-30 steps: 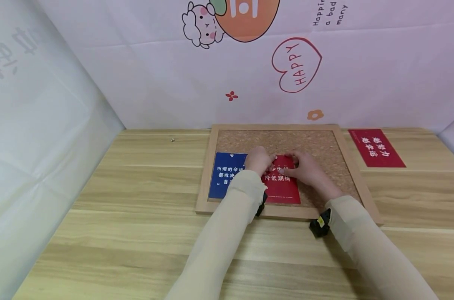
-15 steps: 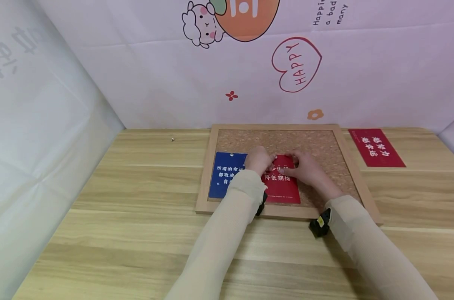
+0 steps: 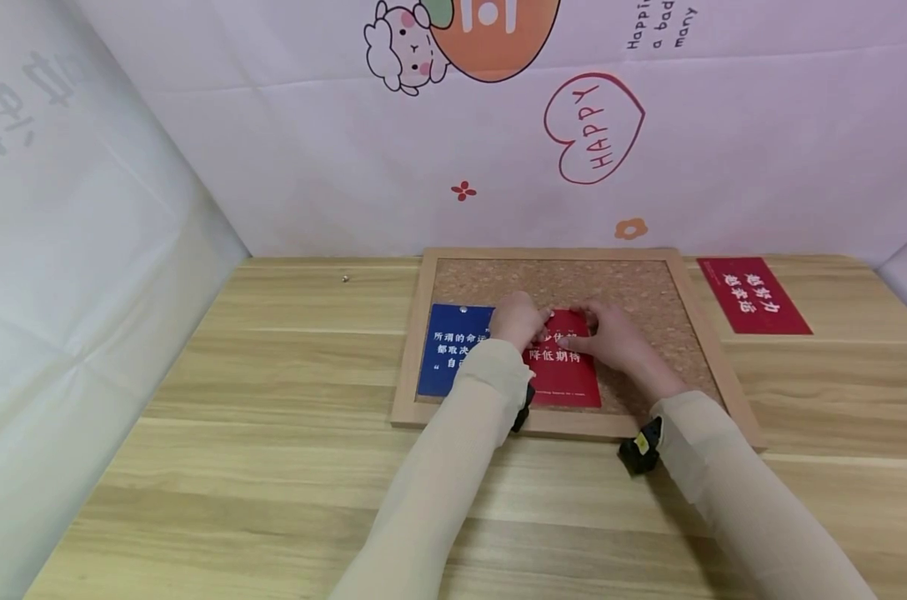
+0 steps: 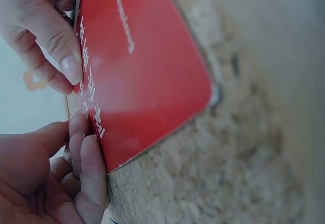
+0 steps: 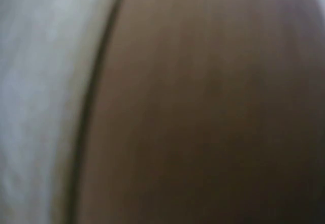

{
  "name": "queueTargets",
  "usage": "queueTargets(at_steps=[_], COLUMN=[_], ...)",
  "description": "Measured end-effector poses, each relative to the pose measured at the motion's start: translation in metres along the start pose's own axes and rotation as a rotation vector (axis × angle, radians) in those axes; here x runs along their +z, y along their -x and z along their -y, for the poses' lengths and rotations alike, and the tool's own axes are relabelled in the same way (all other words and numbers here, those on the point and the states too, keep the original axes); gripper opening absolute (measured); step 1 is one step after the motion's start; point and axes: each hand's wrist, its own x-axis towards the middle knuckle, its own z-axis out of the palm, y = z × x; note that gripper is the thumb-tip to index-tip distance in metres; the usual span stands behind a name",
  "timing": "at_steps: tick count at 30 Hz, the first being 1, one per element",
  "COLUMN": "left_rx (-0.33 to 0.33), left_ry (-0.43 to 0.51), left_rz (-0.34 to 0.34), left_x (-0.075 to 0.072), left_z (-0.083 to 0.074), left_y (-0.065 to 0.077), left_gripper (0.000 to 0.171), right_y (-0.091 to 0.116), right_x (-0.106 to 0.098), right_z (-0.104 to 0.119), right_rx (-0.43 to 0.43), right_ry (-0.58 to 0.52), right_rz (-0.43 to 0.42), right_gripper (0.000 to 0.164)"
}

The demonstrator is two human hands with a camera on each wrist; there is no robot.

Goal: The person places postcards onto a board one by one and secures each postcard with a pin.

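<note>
A red card (image 3: pixel 566 379) with white writing lies on the framed cork board (image 3: pixel 626 279), beside a blue card (image 3: pixel 442 375) partly covered by my left arm. My left hand (image 3: pixel 517 321) has curled fingers at the red card's top edge, thumb and finger meeting at a small pale push pin (image 3: pixel 552 314); the left wrist view shows these bent fingers at the card's edge, mostly hiding the pin. My right hand (image 3: pixel 611 335) holds the card's upper right corner, its thumb on the printed face and its fingers at the top edge. Another pin (image 3: pixel 463 309) sits atop the blue card.
Another red card (image 3: pixel 754 296) lies on the wooden table (image 3: pixel 273 467) to the right of the board. A tiny shiny pin-like piece (image 3: pixel 344 279) lies at the back left. A printed white cloth (image 3: pixel 311 167) stands behind the table. The right wrist view is blurred.
</note>
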Motion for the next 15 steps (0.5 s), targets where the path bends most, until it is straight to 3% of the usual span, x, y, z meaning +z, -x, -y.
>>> queueTargets(at_steps=[15], left_rx=[-0.009], left_ry=[-0.011], left_rz=[0.013], left_x=[0.0002], left_z=[0.0006], left_y=[-0.0026], left_gripper=[0.045], right_y=[-0.001], right_x=[0.0006], right_z=[-0.0002], right_rx=[0.0], right_ry=[0.005], right_rz=[-0.004], right_gripper=[0.064])
